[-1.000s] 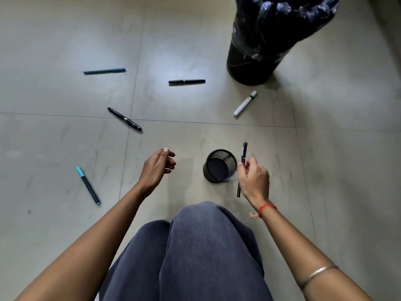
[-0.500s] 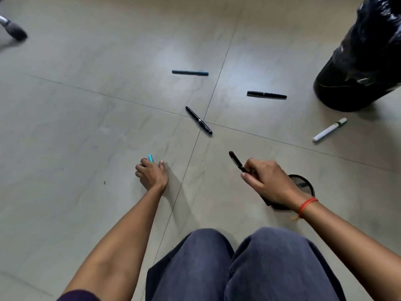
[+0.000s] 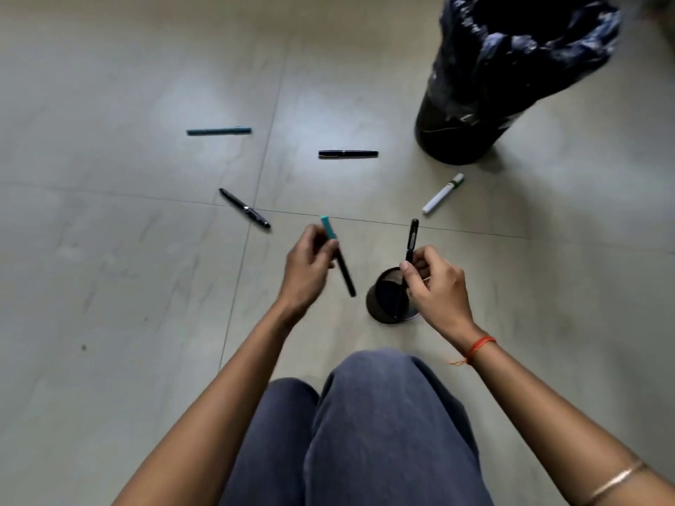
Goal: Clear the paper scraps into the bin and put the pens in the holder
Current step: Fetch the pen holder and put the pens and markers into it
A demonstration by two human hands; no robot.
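My left hand [image 3: 307, 272] holds a black pen with a teal cap [image 3: 338, 259] in the air, left of the black mesh holder [image 3: 383, 297]. My right hand [image 3: 438, 283] grips a black pen [image 3: 411, 242] upright, its lower end down inside the holder. On the grey tiled floor lie a teal pen [image 3: 219, 131], a black pen [image 3: 347, 154], another black pen [image 3: 244, 208] and a white marker with a green cap [image 3: 442, 193]. The bin [image 3: 475, 115], lined with a black bag, stands at the upper right. No paper scraps show.
My knees in grey trousers [image 3: 365, 425] fill the bottom centre, just below the holder. Bare floor tiles [image 3: 109, 268] stretch to the left and right of my arms.
My left hand has lifted the teal-capped pen off the floor at the left and carried it toward the holder. My right hand has brought its black pen over and into the holder.
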